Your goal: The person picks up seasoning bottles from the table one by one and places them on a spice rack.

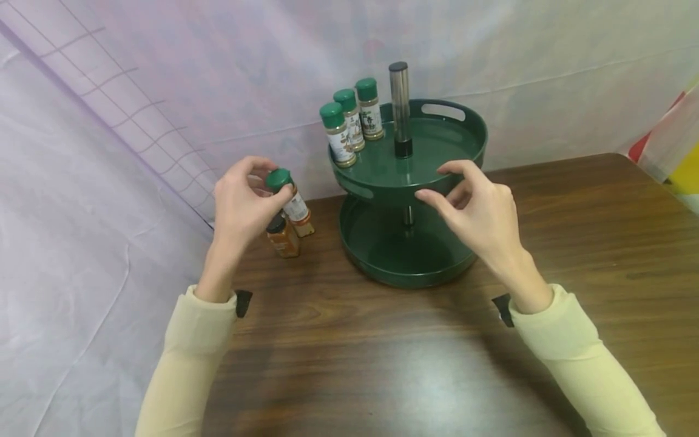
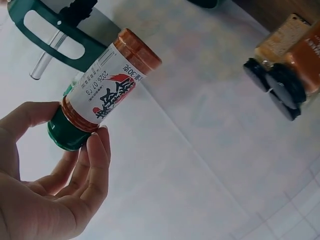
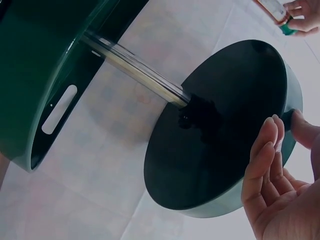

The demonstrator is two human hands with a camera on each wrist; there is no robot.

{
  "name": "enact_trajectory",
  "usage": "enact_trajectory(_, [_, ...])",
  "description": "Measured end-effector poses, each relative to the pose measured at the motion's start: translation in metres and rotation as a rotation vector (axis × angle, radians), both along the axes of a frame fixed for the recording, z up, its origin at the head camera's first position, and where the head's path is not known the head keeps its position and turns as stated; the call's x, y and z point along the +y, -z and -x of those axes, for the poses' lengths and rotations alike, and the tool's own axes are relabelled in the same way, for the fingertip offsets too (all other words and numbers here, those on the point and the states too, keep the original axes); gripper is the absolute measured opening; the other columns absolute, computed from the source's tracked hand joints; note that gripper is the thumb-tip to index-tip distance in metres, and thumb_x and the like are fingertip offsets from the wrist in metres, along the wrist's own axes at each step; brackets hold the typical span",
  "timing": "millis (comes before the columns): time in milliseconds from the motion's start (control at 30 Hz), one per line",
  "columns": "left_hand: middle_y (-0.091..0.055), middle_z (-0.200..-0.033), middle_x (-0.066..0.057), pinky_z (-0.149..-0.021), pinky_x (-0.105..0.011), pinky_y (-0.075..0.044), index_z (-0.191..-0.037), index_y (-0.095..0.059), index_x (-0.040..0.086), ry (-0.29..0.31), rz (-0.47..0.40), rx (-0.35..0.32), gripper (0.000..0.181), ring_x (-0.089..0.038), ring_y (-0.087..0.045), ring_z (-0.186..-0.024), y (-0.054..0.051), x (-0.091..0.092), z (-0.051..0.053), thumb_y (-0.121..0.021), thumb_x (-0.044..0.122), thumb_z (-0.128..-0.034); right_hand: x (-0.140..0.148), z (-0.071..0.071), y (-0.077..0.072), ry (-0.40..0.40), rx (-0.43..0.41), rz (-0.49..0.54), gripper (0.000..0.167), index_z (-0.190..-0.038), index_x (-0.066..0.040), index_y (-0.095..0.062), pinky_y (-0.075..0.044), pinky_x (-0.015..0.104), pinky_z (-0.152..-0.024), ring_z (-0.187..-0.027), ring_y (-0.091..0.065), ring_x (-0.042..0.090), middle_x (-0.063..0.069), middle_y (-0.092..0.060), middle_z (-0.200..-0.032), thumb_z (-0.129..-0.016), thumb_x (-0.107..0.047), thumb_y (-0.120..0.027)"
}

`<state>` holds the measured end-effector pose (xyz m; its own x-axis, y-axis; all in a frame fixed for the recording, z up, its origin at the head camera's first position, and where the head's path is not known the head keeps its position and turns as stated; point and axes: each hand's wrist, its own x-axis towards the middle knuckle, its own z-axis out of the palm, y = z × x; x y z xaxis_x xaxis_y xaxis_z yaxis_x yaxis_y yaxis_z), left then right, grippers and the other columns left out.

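Pinched only near its cap [image 2: 67,129] by the left grip [image 1: 243,203], the spice jar [image 2: 105,87] could slip onto jars [image 1: 284,240] beneath; the right grip [image 1: 483,209], fingers parted, nears nothing but the tray [image 1: 393,195].

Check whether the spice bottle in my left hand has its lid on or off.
On: a green lid covers one end of the spice bottle, where the left hand grips it. Tightness, I can't tell.

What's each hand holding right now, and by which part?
The left hand pinches the spice bottle by its green-capped end. Whether the right hand grips the upper tray can't be told.
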<state>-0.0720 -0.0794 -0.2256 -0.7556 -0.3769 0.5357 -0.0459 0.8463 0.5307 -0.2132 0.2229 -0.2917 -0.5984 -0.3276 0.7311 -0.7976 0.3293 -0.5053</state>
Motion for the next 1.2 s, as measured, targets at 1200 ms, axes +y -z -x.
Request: enact_trajectory(1200, [-0.068,-0.096,-0.006,-0.072,-0.019,-0.054,-0.111,-0.07,0.001,-0.003,0.015,0.218,0.029,-0.012,-0.064,-0.075,-0.063,0.047,0.024,-0.071,0.017,-0.0869,0.001,0.003,0.002,-0.035,-0.028,-0.015,0.045,-0.115,-0.004,-0.065,-0.04,0.033,-0.052,-0.052,-0.058,0.016,0.005,-0.066,-0.063,-0.085,-0.032,-0.083])
